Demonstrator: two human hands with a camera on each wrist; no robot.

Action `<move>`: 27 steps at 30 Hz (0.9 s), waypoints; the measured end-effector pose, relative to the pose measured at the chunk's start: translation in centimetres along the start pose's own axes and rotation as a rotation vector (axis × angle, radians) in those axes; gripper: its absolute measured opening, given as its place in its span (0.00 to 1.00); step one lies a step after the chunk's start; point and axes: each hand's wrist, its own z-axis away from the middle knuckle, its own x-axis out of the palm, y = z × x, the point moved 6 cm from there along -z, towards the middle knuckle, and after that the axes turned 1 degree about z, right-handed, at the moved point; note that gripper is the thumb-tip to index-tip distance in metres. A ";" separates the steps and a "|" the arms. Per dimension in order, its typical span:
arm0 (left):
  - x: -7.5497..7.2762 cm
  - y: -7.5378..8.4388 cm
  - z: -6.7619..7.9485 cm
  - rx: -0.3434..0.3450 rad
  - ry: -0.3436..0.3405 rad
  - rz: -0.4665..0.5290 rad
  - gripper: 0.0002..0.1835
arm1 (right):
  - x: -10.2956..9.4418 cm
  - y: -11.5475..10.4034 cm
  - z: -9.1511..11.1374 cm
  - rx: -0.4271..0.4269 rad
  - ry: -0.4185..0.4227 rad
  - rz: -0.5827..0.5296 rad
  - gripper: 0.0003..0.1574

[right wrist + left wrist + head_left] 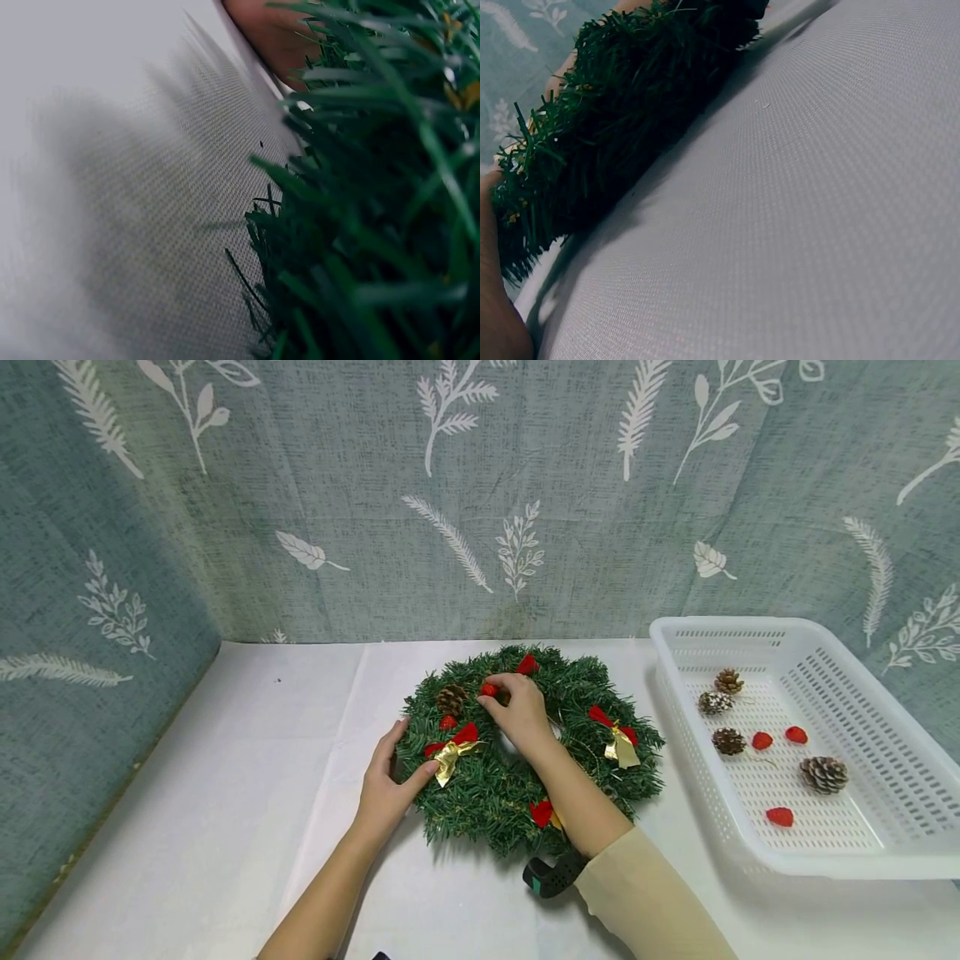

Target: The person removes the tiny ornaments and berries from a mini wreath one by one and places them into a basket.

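Note:
A green Christmas wreath [480,810] lies on the white-covered table. My left hand [390,785] holds its left edge, thumb on top beside a red and gold bow [447,756] and fingers along the outer side. Over the upper left of the ring, my right hand [521,714] pinches a small red berry ornament [489,690] between thumb and fingers. A pine cone [452,700] and another red berry [447,722] sit in the greenery just left of it. In the left wrist view the wreath [630,112] stands before the thumb side of the left hand [502,330].
At the right stands a white plastic basket [840,835] holding several pine cones [823,774] and red berries [780,817]. More bows [621,743] decorate the wreath's right side. A black strap-like device [551,877] is under the right wrist. A patterned green curtain [480,568] hangs behind the table.

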 end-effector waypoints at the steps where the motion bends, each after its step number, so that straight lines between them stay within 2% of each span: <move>1: 0.0 0.0 0.0 -0.001 -0.001 0.002 0.39 | 0.0 0.0 0.0 0.003 -0.002 -0.002 0.20; 12: 0.0 0.2 0.1 -0.007 -0.010 0.011 0.39 | -0.1 -0.1 0.3 0.012 0.008 -0.018 0.19; 27: 0.0 -0.1 0.0 0.004 0.003 0.012 0.40 | -0.8 -1.0 1.0 -0.021 0.052 -0.055 0.20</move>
